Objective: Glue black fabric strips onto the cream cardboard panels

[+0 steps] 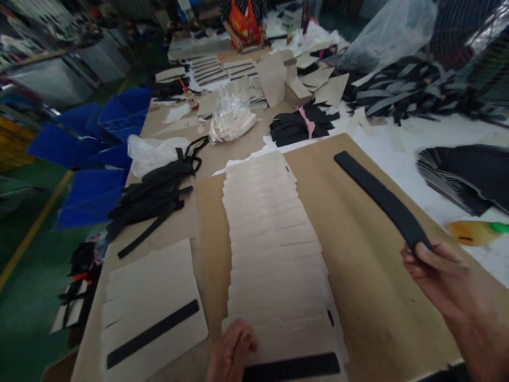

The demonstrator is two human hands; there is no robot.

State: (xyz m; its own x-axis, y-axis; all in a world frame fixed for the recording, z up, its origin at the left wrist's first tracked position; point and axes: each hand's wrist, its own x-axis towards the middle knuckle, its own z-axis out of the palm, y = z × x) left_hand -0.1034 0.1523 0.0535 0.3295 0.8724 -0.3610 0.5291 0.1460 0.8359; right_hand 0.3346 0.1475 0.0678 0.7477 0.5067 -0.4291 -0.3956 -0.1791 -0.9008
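Note:
My right hand pinches one end of a long black curved strip, which stretches up and away over the brown board. My left hand rests with fingers curled on the near end of a long overlapping row of pale card pieces. Just right of that hand, a black strip lies across the nearest card. A second stack of pale cards at the lower left carries another black strip.
A pile of black straps and a white plastic bag lie at left. Blue bins stand beside the table. More black pieces fan out at right. A person in an orange apron works at the far end.

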